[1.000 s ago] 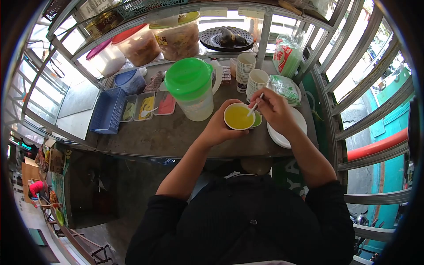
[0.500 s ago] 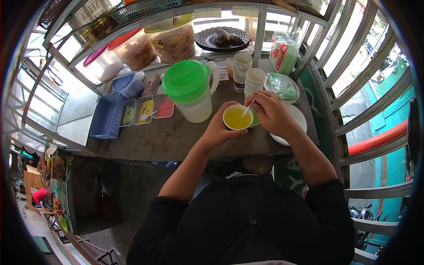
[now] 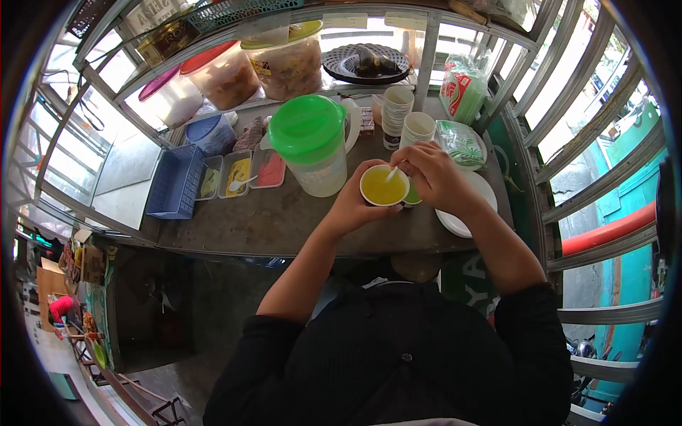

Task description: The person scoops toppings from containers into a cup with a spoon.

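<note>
My left hand (image 3: pixel 352 207) is wrapped round a paper cup (image 3: pixel 384 204) of yellow liquid, held above the counter. Between the fingers of my right hand (image 3: pixel 435 175) is a white plastic spoon (image 3: pixel 392 173), its lower end dipped in the liquid. Partly hidden behind the cup and my right hand is something green and round (image 3: pixel 413 193). Just beyond my hands stand two stacks of paper cups (image 3: pixel 396 106). To the left is a clear pitcher (image 3: pixel 321 176) with a green lid.
Small tubs of yellow (image 3: pixel 239 172) and pink (image 3: pixel 271 172) contents sit beside a blue basket (image 3: pixel 174 183). White plates (image 3: pixel 477 206) lie at the right. Large lidded containers (image 3: pixel 286 71) and a black woven tray (image 3: pixel 334 62) line the back. Metal bars (image 3: pixel 604 254) flank the right side.
The spoon has shifted slightly within the cup, towards its far side. Both hands keep their hold. The whole view has moved a little.
</note>
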`<action>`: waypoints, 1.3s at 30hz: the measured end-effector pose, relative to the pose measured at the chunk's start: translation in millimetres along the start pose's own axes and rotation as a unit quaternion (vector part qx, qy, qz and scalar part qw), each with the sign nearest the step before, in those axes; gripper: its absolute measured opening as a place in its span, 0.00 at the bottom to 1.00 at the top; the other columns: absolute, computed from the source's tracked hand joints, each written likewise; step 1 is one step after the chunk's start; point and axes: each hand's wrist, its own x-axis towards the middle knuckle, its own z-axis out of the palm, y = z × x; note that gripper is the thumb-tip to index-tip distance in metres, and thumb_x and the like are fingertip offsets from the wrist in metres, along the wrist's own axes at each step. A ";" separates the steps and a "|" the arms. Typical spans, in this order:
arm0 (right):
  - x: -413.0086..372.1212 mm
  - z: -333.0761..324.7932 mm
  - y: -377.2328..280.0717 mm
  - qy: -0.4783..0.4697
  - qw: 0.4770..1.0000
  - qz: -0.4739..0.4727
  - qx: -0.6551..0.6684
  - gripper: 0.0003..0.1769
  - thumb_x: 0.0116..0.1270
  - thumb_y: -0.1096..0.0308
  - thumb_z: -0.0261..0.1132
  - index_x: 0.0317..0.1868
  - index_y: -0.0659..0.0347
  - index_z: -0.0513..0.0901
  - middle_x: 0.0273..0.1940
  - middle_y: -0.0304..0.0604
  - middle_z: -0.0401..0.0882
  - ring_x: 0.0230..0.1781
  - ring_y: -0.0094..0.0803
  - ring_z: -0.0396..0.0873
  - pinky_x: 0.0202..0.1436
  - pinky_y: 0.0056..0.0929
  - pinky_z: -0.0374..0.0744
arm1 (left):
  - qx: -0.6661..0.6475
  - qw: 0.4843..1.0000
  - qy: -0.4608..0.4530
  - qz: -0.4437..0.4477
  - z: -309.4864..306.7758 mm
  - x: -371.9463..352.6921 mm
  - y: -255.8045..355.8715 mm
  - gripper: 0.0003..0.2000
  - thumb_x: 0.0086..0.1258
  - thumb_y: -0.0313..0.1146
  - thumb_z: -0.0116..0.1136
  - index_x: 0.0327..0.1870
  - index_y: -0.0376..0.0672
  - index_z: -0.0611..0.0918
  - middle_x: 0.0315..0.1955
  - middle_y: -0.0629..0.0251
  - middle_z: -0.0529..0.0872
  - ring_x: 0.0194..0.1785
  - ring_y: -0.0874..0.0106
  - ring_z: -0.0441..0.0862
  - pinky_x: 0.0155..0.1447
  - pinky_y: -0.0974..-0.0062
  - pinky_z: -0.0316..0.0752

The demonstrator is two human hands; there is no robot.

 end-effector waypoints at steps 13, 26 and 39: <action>10.5 3.1 -2.3 -0.026 0.999 -0.015 -0.014 0.10 0.65 0.78 0.64 0.44 0.57 0.85 0.33 0.39 0.86 0.37 0.38 0.85 0.55 0.37 0.71 | 0.005 1.000 0.018 0.006 -6.9 -4.0 0.7 0.42 0.55 0.31 0.81 0.71 0.40 0.67 0.57 0.64 0.80 0.61 0.75 0.79 0.65 0.72 0.75; 4.9 16.7 8.0 -0.003 0.999 -0.015 0.037 0.11 0.63 0.78 0.65 0.43 0.55 0.85 0.35 0.37 0.87 0.40 0.36 0.85 0.53 0.37 0.71 | 0.010 1.000 0.014 0.014 -7.3 -0.5 -11.3 0.42 0.54 0.29 0.80 0.70 0.40 0.68 0.56 0.65 0.80 0.61 0.75 0.79 0.63 0.72 0.75; 3.5 10.2 10.8 -0.033 0.998 0.005 0.052 0.08 0.65 0.76 0.67 0.42 0.55 0.86 0.34 0.38 0.86 0.40 0.37 0.84 0.54 0.36 0.72 | 0.029 1.000 0.002 0.009 -6.9 -0.4 -4.5 0.42 0.54 0.30 0.81 0.70 0.42 0.68 0.56 0.65 0.80 0.60 0.75 0.79 0.64 0.73 0.75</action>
